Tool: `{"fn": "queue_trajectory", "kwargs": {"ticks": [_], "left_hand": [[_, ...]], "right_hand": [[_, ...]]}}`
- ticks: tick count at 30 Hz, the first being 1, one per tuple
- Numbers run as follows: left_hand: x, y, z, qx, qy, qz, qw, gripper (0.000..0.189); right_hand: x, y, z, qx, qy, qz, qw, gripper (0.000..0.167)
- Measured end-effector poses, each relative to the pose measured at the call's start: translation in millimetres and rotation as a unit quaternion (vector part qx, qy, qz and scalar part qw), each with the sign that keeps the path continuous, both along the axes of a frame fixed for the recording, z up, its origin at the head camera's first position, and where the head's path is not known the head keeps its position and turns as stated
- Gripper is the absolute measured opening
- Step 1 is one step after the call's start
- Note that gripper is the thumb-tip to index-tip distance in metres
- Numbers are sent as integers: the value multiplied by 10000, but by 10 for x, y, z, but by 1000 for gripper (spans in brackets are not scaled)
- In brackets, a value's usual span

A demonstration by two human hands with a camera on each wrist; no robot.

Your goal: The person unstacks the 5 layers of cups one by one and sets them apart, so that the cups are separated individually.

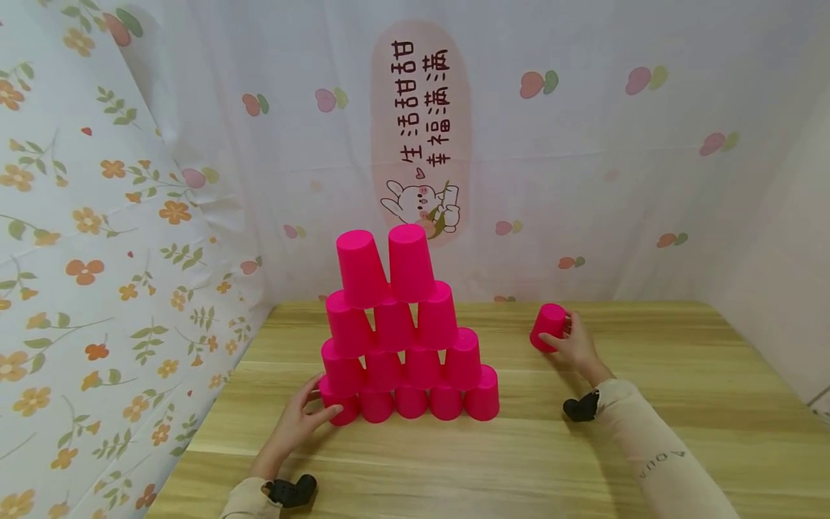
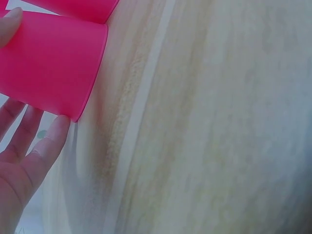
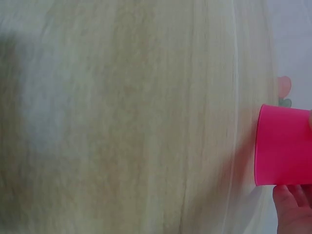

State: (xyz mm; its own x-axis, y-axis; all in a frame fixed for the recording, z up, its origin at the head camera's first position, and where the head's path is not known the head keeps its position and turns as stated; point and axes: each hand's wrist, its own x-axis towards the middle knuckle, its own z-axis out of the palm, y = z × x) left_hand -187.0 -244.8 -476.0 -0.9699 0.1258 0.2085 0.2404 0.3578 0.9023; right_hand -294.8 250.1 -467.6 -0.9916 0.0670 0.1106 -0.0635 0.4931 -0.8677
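Observation:
Bright pink cups stand upside down in a stepped stack, with several in each of the two lowest rows, three above those and two on top. At the stack's bottom left corner my left hand holds the end cup, thumb on its near side and fingers along the other side. Off to the right, my right hand grips a separate pink cup between thumb and fingers. That cup is mouth down and slightly tilted; whether its rim touches the table I cannot tell.
The cups stand on a wood-grain table. Behind it hangs a white curtain with printed hearts, lettering and a rabbit. A flowered cloth hangs along the left side. Each wrist carries a black camera mount.

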Motion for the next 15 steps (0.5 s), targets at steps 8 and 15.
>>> {"fn": "queue_trajectory", "kwargs": {"ticks": [8,15], "left_hand": [[-9,-6,-2,6,17,-9,10000,58],[0,-12,-23,-89,321,-48,9994,56]], "right_hand": [[-6,0,8,47,-50,-25,10000,69],[-15,18,-9,133,40,11,9999,70]]}}
